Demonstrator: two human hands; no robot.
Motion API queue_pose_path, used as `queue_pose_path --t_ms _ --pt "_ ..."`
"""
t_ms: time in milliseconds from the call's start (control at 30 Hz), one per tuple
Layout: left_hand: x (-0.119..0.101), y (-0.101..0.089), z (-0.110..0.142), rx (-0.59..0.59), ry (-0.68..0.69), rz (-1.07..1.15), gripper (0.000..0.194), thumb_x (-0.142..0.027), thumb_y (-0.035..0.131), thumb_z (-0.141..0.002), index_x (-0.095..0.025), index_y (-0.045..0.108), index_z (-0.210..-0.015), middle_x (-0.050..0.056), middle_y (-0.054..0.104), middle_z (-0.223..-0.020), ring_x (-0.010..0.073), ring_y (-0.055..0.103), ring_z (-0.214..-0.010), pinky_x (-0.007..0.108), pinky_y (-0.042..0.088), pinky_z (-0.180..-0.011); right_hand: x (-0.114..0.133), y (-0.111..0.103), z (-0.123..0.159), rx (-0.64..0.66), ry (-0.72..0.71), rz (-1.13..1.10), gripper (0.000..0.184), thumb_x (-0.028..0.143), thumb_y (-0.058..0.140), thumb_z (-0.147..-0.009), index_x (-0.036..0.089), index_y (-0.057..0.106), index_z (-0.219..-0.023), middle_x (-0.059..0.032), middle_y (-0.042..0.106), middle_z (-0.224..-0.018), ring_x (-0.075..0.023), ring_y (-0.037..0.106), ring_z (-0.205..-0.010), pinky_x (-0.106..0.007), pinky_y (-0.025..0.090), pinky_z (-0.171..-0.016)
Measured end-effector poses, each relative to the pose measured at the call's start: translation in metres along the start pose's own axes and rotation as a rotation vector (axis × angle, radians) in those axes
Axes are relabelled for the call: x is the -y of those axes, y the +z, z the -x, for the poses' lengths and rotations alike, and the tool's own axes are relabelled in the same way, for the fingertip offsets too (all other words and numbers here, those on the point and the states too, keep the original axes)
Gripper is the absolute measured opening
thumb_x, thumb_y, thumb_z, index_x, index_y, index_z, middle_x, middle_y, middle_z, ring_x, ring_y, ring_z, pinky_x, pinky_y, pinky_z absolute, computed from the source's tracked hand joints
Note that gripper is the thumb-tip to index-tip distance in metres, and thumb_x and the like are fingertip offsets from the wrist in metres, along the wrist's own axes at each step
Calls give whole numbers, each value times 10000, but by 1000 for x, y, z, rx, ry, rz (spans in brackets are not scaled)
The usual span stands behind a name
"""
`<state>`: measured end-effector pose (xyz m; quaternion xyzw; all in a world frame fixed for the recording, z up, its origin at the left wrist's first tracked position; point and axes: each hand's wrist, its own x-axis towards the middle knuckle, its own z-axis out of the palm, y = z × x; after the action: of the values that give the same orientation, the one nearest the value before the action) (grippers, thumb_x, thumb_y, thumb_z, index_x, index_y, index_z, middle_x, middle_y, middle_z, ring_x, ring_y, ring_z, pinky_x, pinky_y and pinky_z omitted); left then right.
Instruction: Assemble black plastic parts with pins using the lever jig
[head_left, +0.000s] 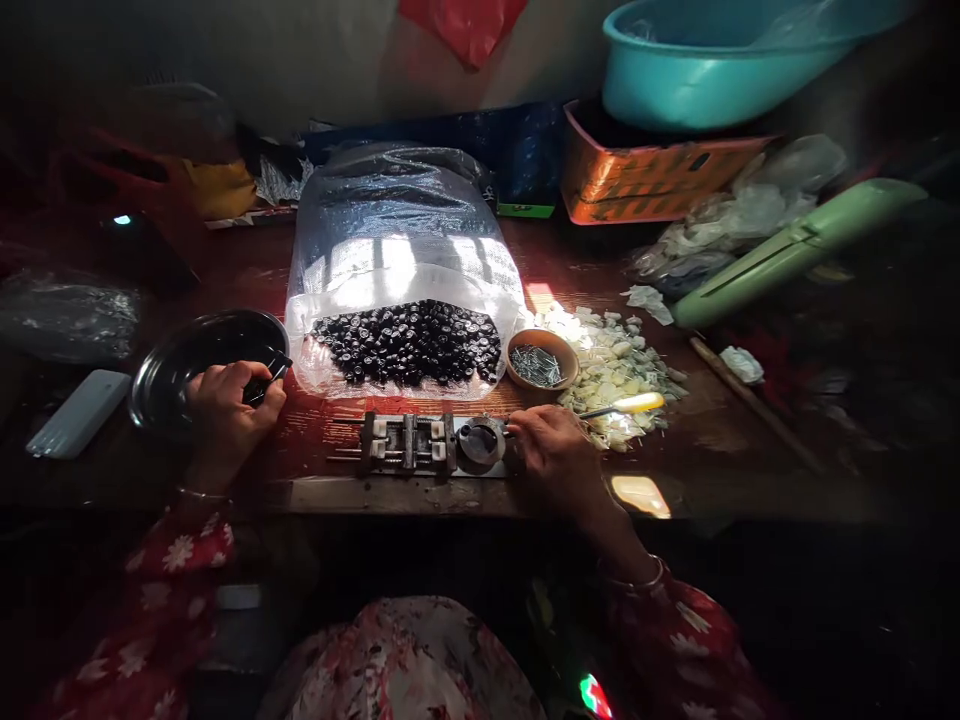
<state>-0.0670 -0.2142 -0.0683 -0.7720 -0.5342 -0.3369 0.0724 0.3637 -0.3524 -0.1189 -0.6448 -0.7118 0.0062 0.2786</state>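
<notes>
Left hand [225, 405] grips black piece [277, 367], left of jig [409, 442]. Jig runs crosswise; right hand [553, 448] nearer, fingers curled, can't tell grip.

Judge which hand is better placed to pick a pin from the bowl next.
Probably the right hand: it is near the bowl, though holding a yellow-handled tool. The left hand is farther, at the metal basin.

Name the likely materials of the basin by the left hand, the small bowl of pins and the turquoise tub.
Basin: probably polished stainless steel, given the bright, mirror-like glints along its rim.
Small bowl: smooth tan-brown, wood or plastic; I can't tell which.
Turquoise tub: likely glossy plastic, from its even colour and soft sheen.
</notes>
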Motion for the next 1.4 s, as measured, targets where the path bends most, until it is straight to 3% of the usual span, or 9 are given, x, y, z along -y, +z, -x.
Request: queue_pose_path --t_ms 100,167,300,500,700,833,1033,1167,1400 --pt "30 -5 1 64 -38 -135 212 -446 632 -943 -249 679 -881 51 693 -829 320 655 -923 518 451 -909 6 4 -23 -43 25 -118 220 268 524 -1060 214 736 -1037 -93 733 -996 -265 633 -972 -381 494 -886" --pt "34 -3 3 24 -45 -165 227 -430 633 -954 -242 688 -839 89 721 -911 328 643 -933 512 442 -879 9 13 -44 -59 24 -139 205 260 541 -1048 210 739 -1040 -97 738 -991 -269 641 -966 -392 498 -896" --pt "5 11 1 -92 -25 -157 247 -457 663 -964 -222 724 -915 124 726 -1057 336 617 -983 496 433 -865 11 41 -88 -10 15 -98 172 204 592 -987 208 741 -1074 -108 744 -1048 -276 644 -988 -385 496 -864" --pt "-56 67 -22 177 157 2 170 -339 660 -974 -235 726 -1091 96 739 -1086 327 635 -1055 464 451 -877 13 72 -120 97 -37 29 171 146 610 -923 210 709 -1046 -115 727 -1050 -281 613 -1001 -370 475 -832" --pt "-69 115 -45 310 195 51 106 -225 658 -940 -201 731 -1012 110 719 -1051 298 662 -1009 431 480 -863 19 60 -112 59 13 -69 106 178 587 -910 191 647 -996 -122 700 -1006 -267 619 -952 -358 473 -832" --pt "-69 105 -39 234 196 147 119 -223 621 -937 -193 709 -1011 107 746 -1066 288 676 -1019 442 494 -912 34 37 -88 -31 54 -288 85 245 565 -957 212 639 -986 -67 684 -926 -219 615 -837 -331 475 -771" --pt "-85 51 2 282 221 478 73 -200 629 -927 -212 670 -987 25 732 -925 196 669 -862 347 525 -823 69 15 -42 89 25 -476 98 289 618 -1013 211 665 -976 -43 723 -920 -197 643 -836 -314 474 -781" --pt "-99 34 34 300 332 486 79 -164 638 -944 -219 672 -989 27 732 -961 212 652 -927 388 514 -888 83 24 -22 146 -55 -353 100 263 583 -1045 215 664 -1012 -61 724 -963 -211 648 -874 -320 463 -785" --pt "-103 44 60 214 332 384 80 -161 647 -926 -211 692 -968 69 641 -998 234 607 -951 387 528 -870 89 41 -14 77 -154 -24 207 323 589 -1080 224 643 -907 -41 685 -849 -219 582 -830 -337 374 -725"
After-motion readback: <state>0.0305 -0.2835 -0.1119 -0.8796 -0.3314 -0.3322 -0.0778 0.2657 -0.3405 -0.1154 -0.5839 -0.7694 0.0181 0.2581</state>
